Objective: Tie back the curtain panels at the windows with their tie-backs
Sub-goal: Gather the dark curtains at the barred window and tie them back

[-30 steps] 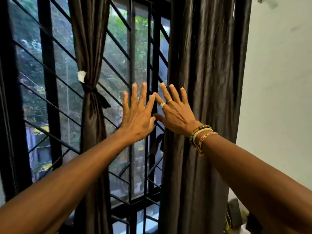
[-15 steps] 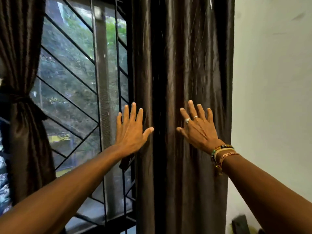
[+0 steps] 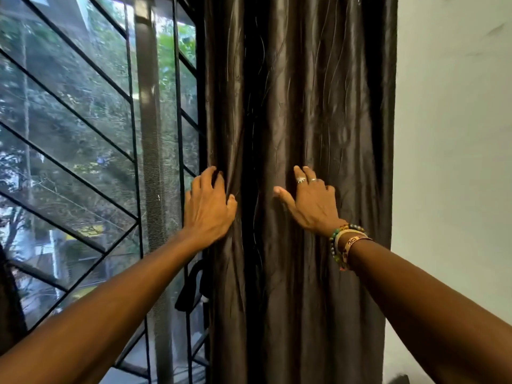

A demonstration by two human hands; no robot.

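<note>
At the right side of the window, the brown curtain panel (image 3: pixel 299 106) hangs full length and untied, between the window grille (image 3: pixel 133 151) and the white wall (image 3: pixel 454 162). Half a second ago both hands lay flat with fingers spread and straight; now both have closed toward the fabric.

Left hand (image 3: pixel 209 206): the arm reaches up from lower left, back of the hand to the camera. Its fingers are curled over the panel's left edge and the thumb presses in from the right — the grip is grasping a fold of the curtain panel, and creases run toward the fingertips.

Right hand (image 3: pixel 310 200): it rests on the middle of the panel, thumb stretched left, fingers bent into the cloth. Whether this grip has gathered any fabric cannot be told. Rings (image 3: pixel 301 179) sit on two fingers; bracelets (image 3: pixel 346 242) circle the wrist.

A dark tie-back loop (image 3: pixel 191 286) hangs just beside the panel's left edge, below the left forearm, untouched by either hand.
</note>
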